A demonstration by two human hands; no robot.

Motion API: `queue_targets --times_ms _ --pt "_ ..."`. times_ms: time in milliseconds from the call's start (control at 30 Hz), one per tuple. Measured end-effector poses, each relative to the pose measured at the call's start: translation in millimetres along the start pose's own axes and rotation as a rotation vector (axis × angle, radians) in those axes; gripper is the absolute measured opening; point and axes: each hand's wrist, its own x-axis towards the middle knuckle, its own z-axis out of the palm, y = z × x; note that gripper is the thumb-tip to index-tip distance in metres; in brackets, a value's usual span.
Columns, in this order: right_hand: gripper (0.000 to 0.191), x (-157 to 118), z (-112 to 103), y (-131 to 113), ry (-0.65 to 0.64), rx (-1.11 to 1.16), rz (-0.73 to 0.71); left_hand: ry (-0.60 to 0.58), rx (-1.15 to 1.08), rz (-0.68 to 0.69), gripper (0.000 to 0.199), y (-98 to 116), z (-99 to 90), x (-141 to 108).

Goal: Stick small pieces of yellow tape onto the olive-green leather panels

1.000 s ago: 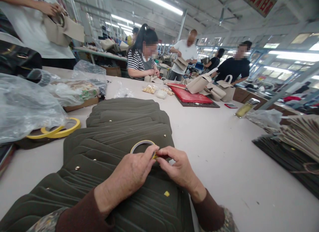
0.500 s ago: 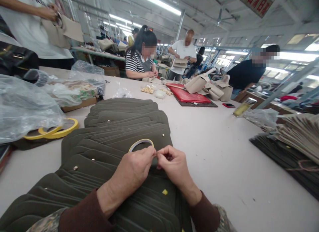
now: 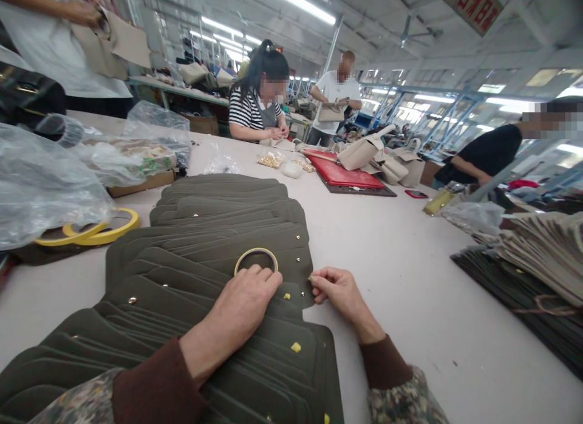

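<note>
My left hand (image 3: 243,305) is closed on the near edge of a thin roll of yellow tape (image 3: 256,249), over a spread of overlapping dark olive panels (image 3: 204,242). My right hand (image 3: 339,293) pinches a tiny yellowish bit of tape (image 3: 310,278) at the right edge of one panel, beside small metal studs. On the panels near my left hand sit small yellow tape bits; one yellow tape piece (image 3: 296,347) lies below and right of it. My left palm hides part of the roll and panels.
Left stand larger yellow tape rolls (image 3: 107,229) under clear plastic bags (image 3: 45,187). Bundled beige and dark panels (image 3: 537,248) lie at the right. Farther back are a red board (image 3: 344,172), beige bags (image 3: 359,153), a phone (image 3: 416,194) and a bottle (image 3: 439,200). Co-workers stand and sit around.
My hands, close together before, are now apart; the right has moved right to the panel's edge. Another yellow tape bit now shows near my left hand. The dark-shirted co-worker has shifted right.
</note>
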Motion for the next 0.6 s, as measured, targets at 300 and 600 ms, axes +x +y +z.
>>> queue_targets --times_ms 300,600 --pt "0.014 -17 -1 -6 -0.168 -0.318 -0.034 0.021 -0.037 0.014 0.015 -3 2.3 -2" --pt "0.014 -19 8 -12 -0.185 -0.516 -0.26 0.021 -0.058 0.018 0.017 -5 6.1 -1"
